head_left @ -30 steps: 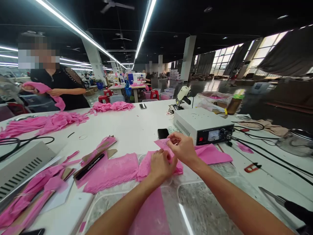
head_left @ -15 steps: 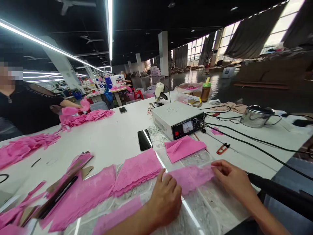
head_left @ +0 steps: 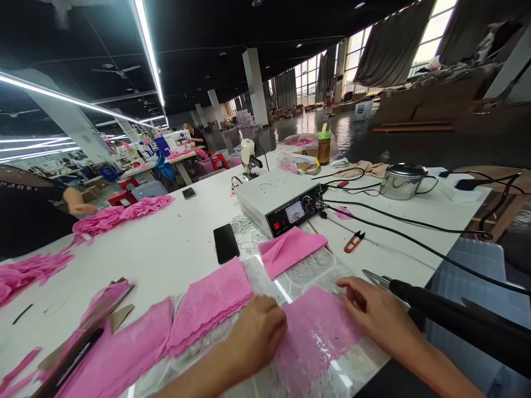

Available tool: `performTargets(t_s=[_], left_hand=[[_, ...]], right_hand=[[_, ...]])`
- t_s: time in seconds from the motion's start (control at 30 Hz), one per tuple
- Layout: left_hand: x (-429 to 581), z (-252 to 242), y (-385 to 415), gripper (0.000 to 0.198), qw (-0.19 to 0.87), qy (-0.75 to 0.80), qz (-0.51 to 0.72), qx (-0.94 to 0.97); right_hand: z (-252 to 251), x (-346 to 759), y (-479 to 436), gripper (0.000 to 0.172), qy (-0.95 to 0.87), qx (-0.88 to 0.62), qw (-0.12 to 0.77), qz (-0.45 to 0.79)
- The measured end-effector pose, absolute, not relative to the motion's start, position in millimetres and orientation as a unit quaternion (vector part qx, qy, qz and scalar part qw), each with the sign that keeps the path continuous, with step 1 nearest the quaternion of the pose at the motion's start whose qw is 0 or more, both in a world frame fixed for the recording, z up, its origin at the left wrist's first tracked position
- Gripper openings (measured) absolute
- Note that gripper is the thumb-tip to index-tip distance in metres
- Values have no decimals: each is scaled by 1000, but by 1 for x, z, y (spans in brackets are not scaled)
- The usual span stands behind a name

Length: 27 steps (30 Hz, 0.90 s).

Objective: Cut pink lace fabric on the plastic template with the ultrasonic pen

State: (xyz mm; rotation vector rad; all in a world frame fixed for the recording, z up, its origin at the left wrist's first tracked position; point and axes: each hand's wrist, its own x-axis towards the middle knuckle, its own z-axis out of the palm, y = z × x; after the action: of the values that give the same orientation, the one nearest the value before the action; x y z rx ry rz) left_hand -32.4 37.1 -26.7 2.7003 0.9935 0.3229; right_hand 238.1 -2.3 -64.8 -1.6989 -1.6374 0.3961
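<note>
Pink lace piece (head_left: 317, 323) lay on a glossy clear sheet (head_left: 323, 273) between the person's hands, spread broader than the narrow strip of half a second earlier. The left hand (head_left: 261, 331) was curled at its left edge, the right hand (head_left: 371, 312) bent at its right; whether either grip grasped it, one could not tell. A co-worker's hand (head_left: 78, 203), earlier at raised pink cloth, hung near a pink heap (head_left: 124, 214). Under the sheet stretched a white bench (head_left: 191, 235), in a dark-ceilinged hall with strip lights, pillars and curtained windows. Farther back, a green-topped bottle (head_left: 324, 149) held brown liquid, and pink material showed inside a plastic bag (head_left: 286, 161); a lidded clear mug (head_left: 400, 185) stood rightward.
</note>
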Motion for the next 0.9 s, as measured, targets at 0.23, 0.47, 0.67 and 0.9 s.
performTargets(t_s=[0.23, 0.47, 0.67, 0.9], left_hand=[[9, -20, 123, 25, 124, 455, 57, 880], [16, -25, 145, 33, 210, 485, 35, 848], [11, -24, 156, 34, 291, 486, 45, 823], [8, -23, 167, 34, 345, 482, 40, 804]], right_hand=[[-45, 216, 86, 17, -695, -601, 358, 167], [-58, 215, 102, 19, -711, -574, 362, 184], [-66, 217, 102, 22, -720, -552, 378, 187], [-62, 200, 103, 18, -751, -519, 370, 170]])
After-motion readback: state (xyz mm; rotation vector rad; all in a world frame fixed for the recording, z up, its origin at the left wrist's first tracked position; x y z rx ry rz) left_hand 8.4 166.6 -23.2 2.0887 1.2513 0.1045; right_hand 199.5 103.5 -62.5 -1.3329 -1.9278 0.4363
